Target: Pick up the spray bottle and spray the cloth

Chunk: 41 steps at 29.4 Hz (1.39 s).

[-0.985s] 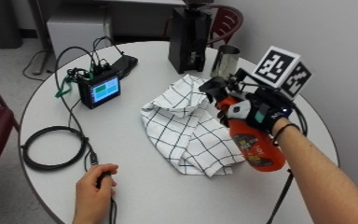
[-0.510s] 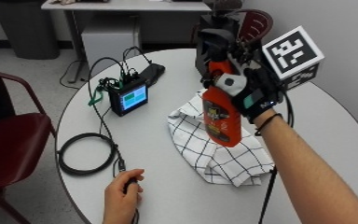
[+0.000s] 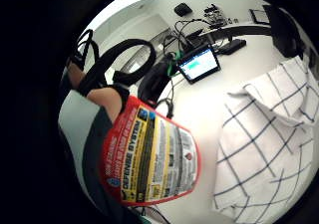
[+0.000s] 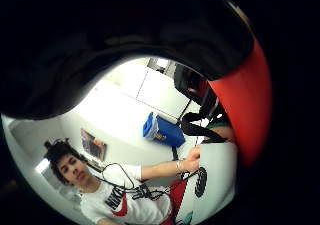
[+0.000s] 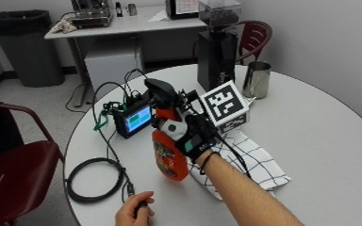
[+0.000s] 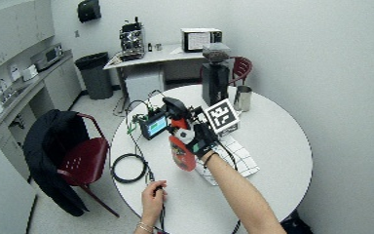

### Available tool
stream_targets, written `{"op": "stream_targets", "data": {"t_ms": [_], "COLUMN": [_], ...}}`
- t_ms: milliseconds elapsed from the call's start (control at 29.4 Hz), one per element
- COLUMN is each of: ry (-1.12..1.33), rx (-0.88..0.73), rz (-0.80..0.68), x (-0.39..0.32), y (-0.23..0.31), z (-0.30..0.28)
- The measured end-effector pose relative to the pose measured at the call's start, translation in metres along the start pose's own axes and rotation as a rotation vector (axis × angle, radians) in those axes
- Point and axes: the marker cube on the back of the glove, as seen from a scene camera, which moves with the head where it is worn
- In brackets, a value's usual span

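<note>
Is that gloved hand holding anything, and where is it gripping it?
Yes. The gloved right hand holds the red spray bottle by its neck, just under the black spray head, lifted beside the checked cloth.

A round white counter [image 5: 332, 141] carries everything here. On it lie a white cloth with dark checks [image 5: 256, 162], a small screen device [image 5: 134, 120] with cables trailing from it, a coiled black cable [image 5: 93, 180] near the front edge, a tall black grinder [image 5: 217, 49] at the far side and a metal cup [image 5: 257, 80] just beside it. The bare left hand [image 5: 135, 213] rests at the near edge (apparently on a cable end, though that is hard to make out).
</note>
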Motion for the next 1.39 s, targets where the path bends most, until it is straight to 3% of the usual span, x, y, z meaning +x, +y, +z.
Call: {"op": "stream_targets", "data": {"t_ms": [951, 1393], "ry": [-0.072, -0.008], "rx": [0.035, 0.043], "rz": [-0.014, -0.024], "x": [0.041, 0.032], "y": [0.030, 0.043], "z": [0.045, -0.016]}}
